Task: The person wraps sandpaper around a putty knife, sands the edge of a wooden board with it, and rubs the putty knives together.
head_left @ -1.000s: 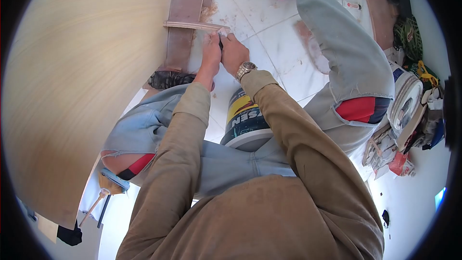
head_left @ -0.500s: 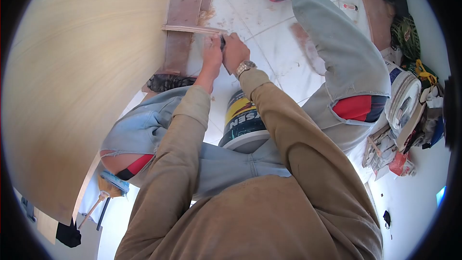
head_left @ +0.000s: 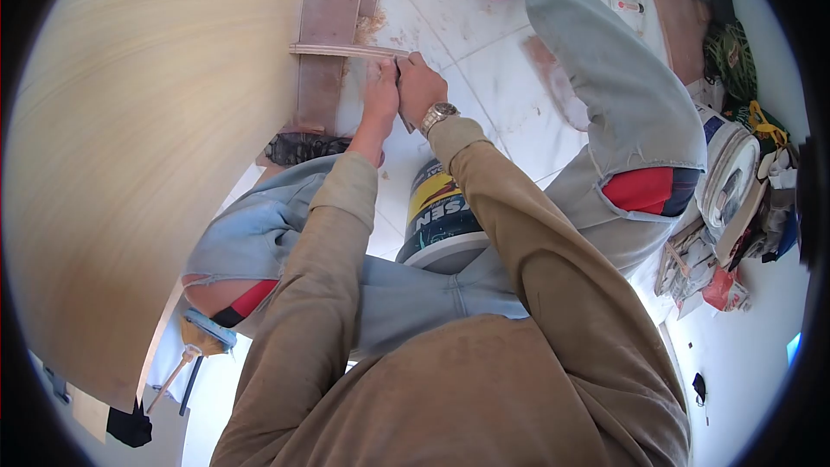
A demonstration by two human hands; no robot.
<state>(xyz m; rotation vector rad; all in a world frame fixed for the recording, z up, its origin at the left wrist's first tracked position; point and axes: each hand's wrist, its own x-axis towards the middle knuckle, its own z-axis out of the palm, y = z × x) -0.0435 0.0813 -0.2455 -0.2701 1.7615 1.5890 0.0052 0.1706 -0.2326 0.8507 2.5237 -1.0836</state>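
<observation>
My left hand (head_left: 379, 104) is closed, its fingertips at the right end of a thin wooden strip (head_left: 341, 50) with a layered edge. What its fingers hold is hidden. Close against it, my right hand (head_left: 421, 89), with a watch (head_left: 441, 112) on the wrist, curls around a thin dark flat piece (head_left: 408, 124). One corner of that piece sticks out below the palm; whether it is sandpaper I cannot tell. The strip meets the edge of a large pale wooden panel (head_left: 147, 138) on the left.
A labelled paint bucket (head_left: 439, 207) stands between my legs. Brown boards (head_left: 333, 0) lie on the dusty tiled floor (head_left: 484, 60) ahead. On the right are stacked buckets (head_left: 731, 173) and bags. A brush with a wooden handle (head_left: 173, 376) is at lower left.
Both hands stay together at the strip's end. The right hand has shifted slightly, and the dark gap between the hands has narrowed. The camera view has moved a little.
</observation>
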